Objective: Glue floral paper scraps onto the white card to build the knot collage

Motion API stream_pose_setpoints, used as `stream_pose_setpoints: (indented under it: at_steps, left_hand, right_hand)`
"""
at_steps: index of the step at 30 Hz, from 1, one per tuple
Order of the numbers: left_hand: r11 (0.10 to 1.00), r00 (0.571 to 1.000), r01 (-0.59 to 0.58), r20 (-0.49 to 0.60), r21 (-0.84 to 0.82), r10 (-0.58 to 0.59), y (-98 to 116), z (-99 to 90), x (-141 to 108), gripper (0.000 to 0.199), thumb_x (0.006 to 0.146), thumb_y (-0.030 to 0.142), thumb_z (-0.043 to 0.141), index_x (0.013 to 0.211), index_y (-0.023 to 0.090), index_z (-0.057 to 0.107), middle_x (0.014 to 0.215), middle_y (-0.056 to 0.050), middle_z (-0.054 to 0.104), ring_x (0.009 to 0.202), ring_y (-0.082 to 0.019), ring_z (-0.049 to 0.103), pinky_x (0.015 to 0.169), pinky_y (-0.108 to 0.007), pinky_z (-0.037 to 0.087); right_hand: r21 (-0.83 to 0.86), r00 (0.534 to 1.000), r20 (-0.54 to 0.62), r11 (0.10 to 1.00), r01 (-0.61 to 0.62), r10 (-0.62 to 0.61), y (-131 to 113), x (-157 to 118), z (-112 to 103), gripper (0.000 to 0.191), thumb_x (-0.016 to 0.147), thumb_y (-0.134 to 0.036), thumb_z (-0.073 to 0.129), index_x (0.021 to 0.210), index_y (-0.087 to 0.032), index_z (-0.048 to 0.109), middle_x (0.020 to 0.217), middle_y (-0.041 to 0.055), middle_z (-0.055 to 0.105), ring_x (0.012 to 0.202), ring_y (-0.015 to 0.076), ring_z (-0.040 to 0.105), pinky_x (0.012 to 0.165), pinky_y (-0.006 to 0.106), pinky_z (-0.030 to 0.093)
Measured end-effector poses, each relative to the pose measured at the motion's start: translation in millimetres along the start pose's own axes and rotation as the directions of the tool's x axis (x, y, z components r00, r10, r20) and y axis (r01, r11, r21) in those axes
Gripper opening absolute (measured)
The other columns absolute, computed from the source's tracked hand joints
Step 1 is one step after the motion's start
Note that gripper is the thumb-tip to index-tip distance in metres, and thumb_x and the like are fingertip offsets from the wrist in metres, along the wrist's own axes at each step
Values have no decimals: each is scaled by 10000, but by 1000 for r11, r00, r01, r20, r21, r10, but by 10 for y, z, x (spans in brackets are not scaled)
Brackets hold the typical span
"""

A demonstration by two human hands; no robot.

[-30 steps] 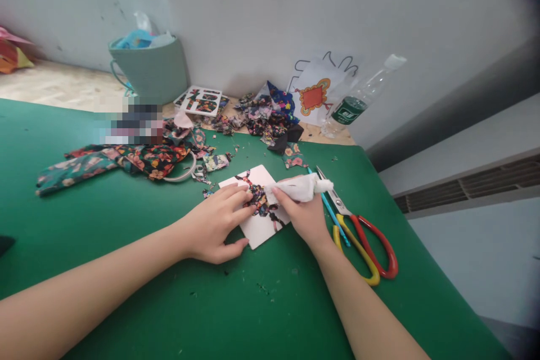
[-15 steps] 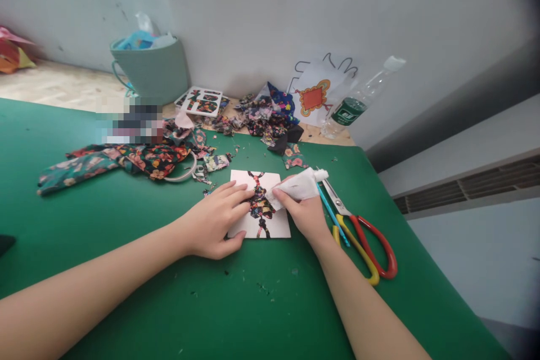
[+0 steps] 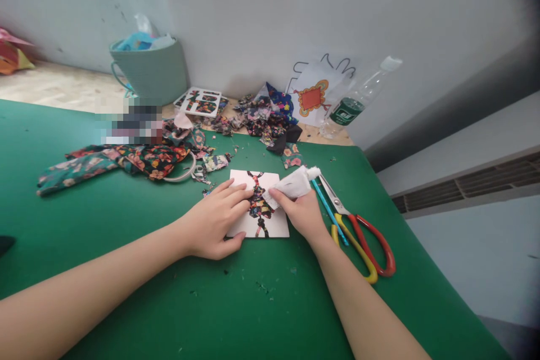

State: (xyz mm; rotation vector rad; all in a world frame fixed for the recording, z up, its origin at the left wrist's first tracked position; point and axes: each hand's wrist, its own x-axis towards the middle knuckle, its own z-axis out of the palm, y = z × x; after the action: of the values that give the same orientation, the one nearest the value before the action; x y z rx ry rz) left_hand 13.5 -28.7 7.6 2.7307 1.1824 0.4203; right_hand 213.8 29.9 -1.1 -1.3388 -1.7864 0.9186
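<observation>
A white square card point(image 3: 278, 227) lies on the green table, with a floral fabric collage point(image 3: 260, 209) down its middle. My left hand point(image 3: 217, 219) rests on the card's left side, fingers stretched out and apart, fingertips at the collage's edge. In my right hand point(image 3: 306, 212) is a white squeeze tube point(image 3: 293, 183), pinched near its flat end under the thumb. The tube's narrow tip points up and right, away from the card. Just right of this hand lie scissors point(image 3: 354, 233) with red and yellow handles and a thin blue stick point(image 3: 329, 208).
Floral cloth point(image 3: 147, 158) and a roll of tape point(image 3: 188, 171) lie on the left. Fabric scraps point(image 3: 270, 115) are heaped at the back, near a patterned card point(image 3: 202, 102). A green bucket point(image 3: 149, 70), a drawing point(image 3: 312, 95) and a plastic bottle point(image 3: 350, 107) stand by the wall.
My right hand and the tube have shifted slightly left and down, toward the card's middle. My left hand stays flat on the card.
</observation>
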Motion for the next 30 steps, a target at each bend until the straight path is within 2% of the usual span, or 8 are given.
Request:
stream_pose_setpoints:
  at_steps: [5,11,21,30]
  left_hand:
    - [1000,999,21,40,-8,-21,38,-61,23,575,737,363,472,1253,125,379,1251,-135,434,1201,-292,337,1051,-483,156]
    - [1000,998,23,53,-9,-22,58,-100,40,588,735,369,482,1263,129,386,1245,-141,425,1198,-301,333,1050,-486,155]
    - [1000,997,25,77,-9,-25,65,-113,45,572,747,363,471,1259,119,395,1239,-144,417,1202,-294,319,1056,-481,144]
    - [999,998,26,54,-36,-24,78,-123,37,577,737,346,483,1262,129,385,1232,-141,422,1193,-302,329,1047,-497,155]
  right_hand:
    - [-56,1000,2,998,12,-12,0,-6,4,225,694,-377,591,666,-154,606,682,57,653,629,196,589,588,292,442]
    - [-77,999,14,996,36,-35,13,-5,9,222,701,-373,590,651,-156,595,668,57,648,616,193,584,577,286,435]
    - [27,1000,6,1000,0,0,14,5,20,207,702,-358,592,712,-153,617,742,62,671,672,200,605,617,289,451]
    - [-76,999,34,997,33,-31,11,8,6,217,706,-371,578,681,-157,607,699,55,659,651,197,597,611,291,446]
